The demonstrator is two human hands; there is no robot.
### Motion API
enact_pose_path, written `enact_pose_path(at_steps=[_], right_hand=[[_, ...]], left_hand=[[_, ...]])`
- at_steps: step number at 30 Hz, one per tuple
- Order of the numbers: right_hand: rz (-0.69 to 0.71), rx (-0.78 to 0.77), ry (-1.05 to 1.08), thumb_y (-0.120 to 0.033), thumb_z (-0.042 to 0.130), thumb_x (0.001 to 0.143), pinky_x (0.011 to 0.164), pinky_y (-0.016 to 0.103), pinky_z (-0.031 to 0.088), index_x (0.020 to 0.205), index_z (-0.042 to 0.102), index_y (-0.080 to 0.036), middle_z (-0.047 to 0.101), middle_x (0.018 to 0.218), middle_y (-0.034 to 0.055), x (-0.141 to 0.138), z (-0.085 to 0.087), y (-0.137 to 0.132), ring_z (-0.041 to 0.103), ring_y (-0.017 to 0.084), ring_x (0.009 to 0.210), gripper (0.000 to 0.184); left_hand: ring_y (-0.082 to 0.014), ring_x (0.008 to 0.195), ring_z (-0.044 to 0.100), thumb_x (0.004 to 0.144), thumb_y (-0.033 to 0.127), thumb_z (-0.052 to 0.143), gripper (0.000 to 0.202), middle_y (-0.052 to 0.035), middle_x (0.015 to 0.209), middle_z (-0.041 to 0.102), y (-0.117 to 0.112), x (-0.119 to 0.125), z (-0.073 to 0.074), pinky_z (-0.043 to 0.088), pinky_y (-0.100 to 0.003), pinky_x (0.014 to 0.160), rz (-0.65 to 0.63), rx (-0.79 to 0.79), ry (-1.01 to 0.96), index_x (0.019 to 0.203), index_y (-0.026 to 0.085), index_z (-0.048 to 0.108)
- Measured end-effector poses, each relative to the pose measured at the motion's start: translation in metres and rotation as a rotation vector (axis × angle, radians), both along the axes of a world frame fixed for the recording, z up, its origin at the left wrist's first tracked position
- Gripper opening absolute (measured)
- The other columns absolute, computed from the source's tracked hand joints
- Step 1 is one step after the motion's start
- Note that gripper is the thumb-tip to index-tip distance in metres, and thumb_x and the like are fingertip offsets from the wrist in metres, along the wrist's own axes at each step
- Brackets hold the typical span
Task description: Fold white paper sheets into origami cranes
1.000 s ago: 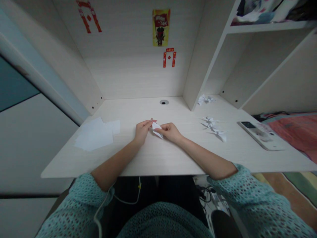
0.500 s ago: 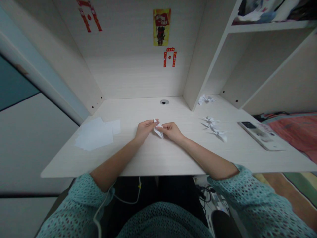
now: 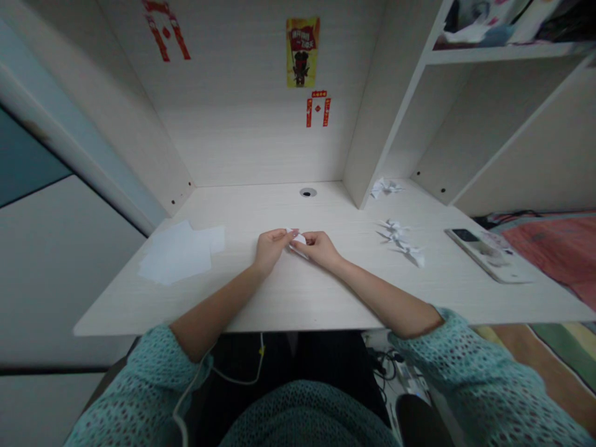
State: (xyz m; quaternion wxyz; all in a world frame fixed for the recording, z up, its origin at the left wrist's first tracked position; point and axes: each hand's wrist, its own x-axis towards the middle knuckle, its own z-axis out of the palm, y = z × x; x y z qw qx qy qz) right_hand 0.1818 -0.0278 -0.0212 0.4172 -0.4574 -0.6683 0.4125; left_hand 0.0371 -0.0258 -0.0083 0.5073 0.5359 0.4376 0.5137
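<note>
A small piece of folded white paper (image 3: 298, 239) is held just above the middle of the desk. My left hand (image 3: 271, 248) pinches its left end between thumb and fingers. On the other side, my right hand (image 3: 321, 248) is closed on the right part of the same paper, its thumb lying along the near edge. Fingers cover much of the paper, so its full shape is hidden. Loose white paper sheets (image 3: 174, 254) lie spread to the left of my left hand. Several folded paper figures (image 3: 395, 234) sit in a row to the right of my right hand.
More folded paper figures (image 3: 385, 187) lie by the upright divider (image 3: 372, 136). A white phone (image 3: 487, 254) rests on the right of the desk (image 3: 298, 304), near a red cloth (image 3: 554, 248). A cable hole (image 3: 308, 192) is at the back. A white cable (image 3: 237, 380) hangs below.
The folded paper has turned in my fingers, and its pointed lower end no longer sticks down. My right hand has shifted slightly left, with its thumb now along the paper's near edge.
</note>
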Motion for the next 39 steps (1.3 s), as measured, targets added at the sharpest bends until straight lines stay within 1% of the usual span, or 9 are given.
enact_pose_path(at_steps=[2, 5, 10, 14, 17, 21, 28, 35, 39], right_hand=[[-0.01, 0.01, 0.016, -0.055, 0.061, 0.069, 0.043, 0.022, 0.017, 0.064, 0.065, -0.012, 0.041, 0.047, -0.0036, 0.0, 0.002, 0.0, 0.026, 0.006, 0.045, 0.043], [-0.008, 0.017, 0.051, -0.054, 0.062, 0.067, 0.044, 0.022, 0.02, 0.066, 0.067, -0.012, 0.044, 0.051, -0.0028, 0.0, 0.001, 0.001, 0.03, 0.006, 0.047, 0.042], [-0.005, 0.012, 0.017, -0.054, 0.065, 0.064, 0.043, 0.022, 0.02, 0.065, 0.067, -0.013, 0.044, 0.049, -0.0033, -0.001, -0.005, 0.004, 0.031, 0.006, 0.046, 0.041], [-0.003, 0.003, 0.034, -0.055, 0.067, 0.062, 0.043, 0.022, 0.024, 0.064, 0.068, -0.013, 0.052, 0.05, -0.0016, -0.001, -0.005, 0.005, 0.038, 0.008, 0.047, 0.042], [-0.005, -0.018, 0.065, -0.054, 0.068, 0.062, 0.044, 0.023, 0.028, 0.064, 0.068, -0.013, 0.058, 0.053, 0.0008, -0.001, -0.003, 0.004, 0.045, 0.01, 0.049, 0.041], [0.008, -0.067, 0.108, -0.05, 0.068, 0.063, 0.045, 0.022, 0.029, 0.063, 0.069, -0.012, 0.063, 0.058, 0.0035, -0.002, 0.002, 0.001, 0.048, 0.01, 0.049, 0.037], [0.009, -0.114, 0.12, -0.05, 0.066, 0.066, 0.049, 0.023, 0.034, 0.067, 0.07, -0.013, 0.067, 0.06, 0.0052, -0.004, 0.003, 0.0, 0.053, 0.012, 0.05, 0.037], [-0.073, -0.122, 0.095, -0.054, 0.068, 0.062, 0.046, 0.022, 0.031, 0.06, 0.067, -0.014, 0.067, 0.06, 0.0064, -0.004, -0.004, 0.003, 0.05, 0.01, 0.048, 0.04], [-0.048, -0.13, 0.1, -0.056, 0.066, 0.064, 0.047, 0.022, 0.031, 0.063, 0.069, -0.013, 0.067, 0.06, 0.0061, -0.004, -0.005, 0.003, 0.048, 0.009, 0.048, 0.042]], left_hand=[[-0.0164, 0.078, 0.06, 0.065, 0.04, 0.071, 0.028, -0.0053, 0.081, 0.071, -0.002, 0.001, 0.003, 0.042, -0.026, 0.074, -0.012, 0.022, -0.016, 0.076, 0.014, 0.071], [-0.0185, 0.083, 0.061, 0.067, 0.041, 0.069, 0.03, -0.0072, 0.087, 0.071, -0.003, 0.002, 0.007, 0.042, -0.028, 0.078, -0.028, 0.023, -0.05, 0.079, 0.014, 0.072], [-0.0174, 0.076, 0.06, 0.069, 0.045, 0.065, 0.035, -0.0073, 0.08, 0.07, -0.002, 0.001, 0.008, 0.043, -0.029, 0.076, 0.017, -0.008, -0.091, 0.08, 0.012, 0.073], [-0.0158, 0.07, 0.059, 0.069, 0.044, 0.066, 0.033, -0.0048, 0.074, 0.069, -0.001, 0.0, 0.008, 0.043, -0.027, 0.071, 0.04, 0.047, -0.019, 0.081, 0.014, 0.073], [-0.0162, 0.073, 0.06, 0.069, 0.043, 0.066, 0.033, -0.0052, 0.077, 0.07, 0.0, 0.0, 0.008, 0.043, -0.027, 0.073, 0.069, 0.062, -0.016, 0.084, 0.014, 0.073], [-0.0171, 0.079, 0.062, 0.069, 0.043, 0.067, 0.034, -0.0073, 0.085, 0.071, 0.002, -0.002, 0.007, 0.044, -0.028, 0.078, 0.111, 0.053, -0.081, 0.084, 0.014, 0.072], [-0.0162, 0.077, 0.062, 0.067, 0.042, 0.069, 0.032, -0.007, 0.085, 0.071, 0.008, -0.004, 0.003, 0.044, -0.028, 0.077, 0.162, 0.043, -0.188, 0.082, 0.015, 0.072], [-0.0158, 0.075, 0.061, 0.066, 0.044, 0.069, 0.034, -0.0064, 0.082, 0.07, 0.009, -0.004, 0.003, 0.045, -0.028, 0.077, 0.195, 0.04, -0.208, 0.082, 0.014, 0.072], [-0.0161, 0.077, 0.061, 0.066, 0.044, 0.069, 0.036, -0.0067, 0.083, 0.069, 0.011, -0.005, 0.001, 0.046, -0.029, 0.078, 0.209, 0.037, -0.225, 0.084, 0.013, 0.071]])
